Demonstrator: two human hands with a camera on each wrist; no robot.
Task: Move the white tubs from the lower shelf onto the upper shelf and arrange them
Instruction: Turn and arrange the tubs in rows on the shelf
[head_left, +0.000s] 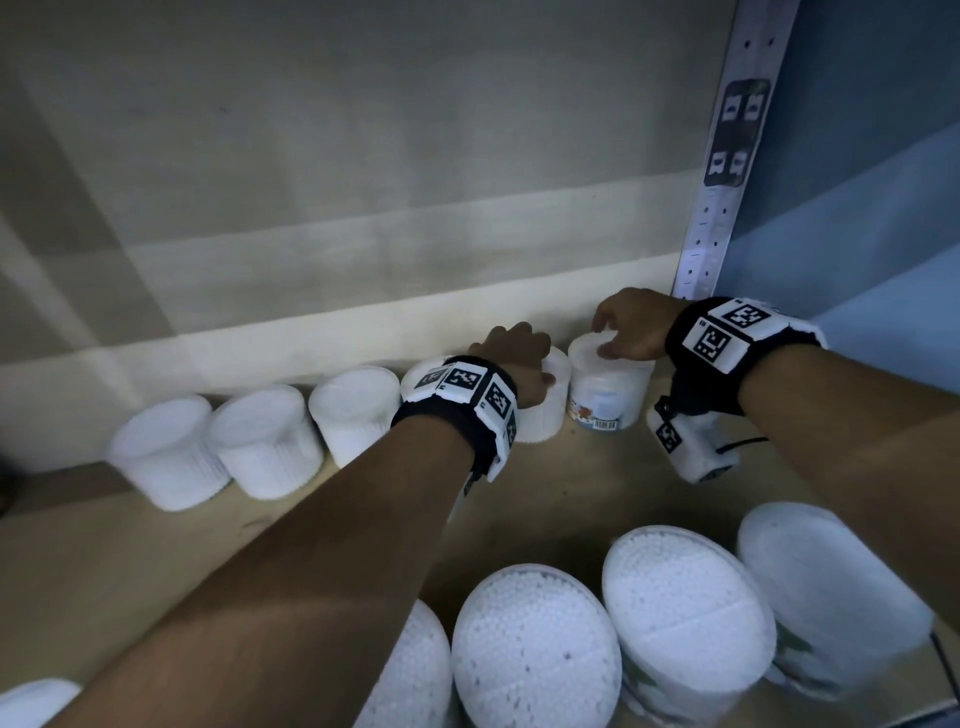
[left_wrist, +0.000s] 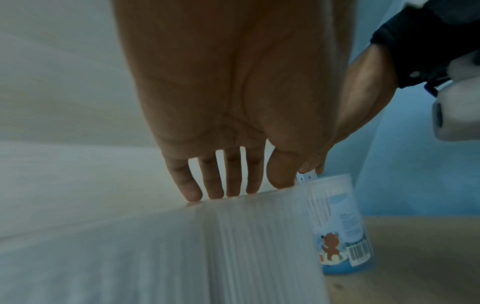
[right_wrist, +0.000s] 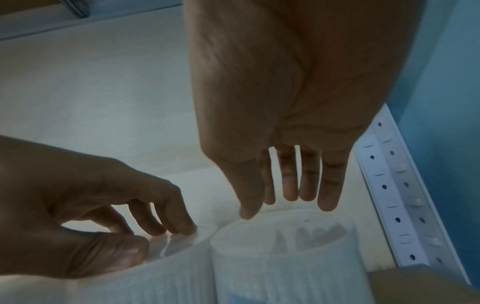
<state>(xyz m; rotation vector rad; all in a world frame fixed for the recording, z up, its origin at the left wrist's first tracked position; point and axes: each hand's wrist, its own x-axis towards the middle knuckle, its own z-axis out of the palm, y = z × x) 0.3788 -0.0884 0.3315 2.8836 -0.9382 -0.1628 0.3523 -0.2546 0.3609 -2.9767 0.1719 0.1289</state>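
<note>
Along the back of the wooden shelf stands a row of white cotton-swab tubs, starting at the left with three untouched ones. Next comes the fourth tub, with the left hand on its lid: thumb and fingers curl down around the rim, fingertips touching the top edge. Just beside it on the right stands the bear-labelled tub; the right hand hovers over its lid with fingers hanging straight and relaxed, thumb tip at the rim, gripping nothing. Right of that rises the perforated shelf upright. Nearer the camera, more swab-filled tubs stand in a front row.
</note>
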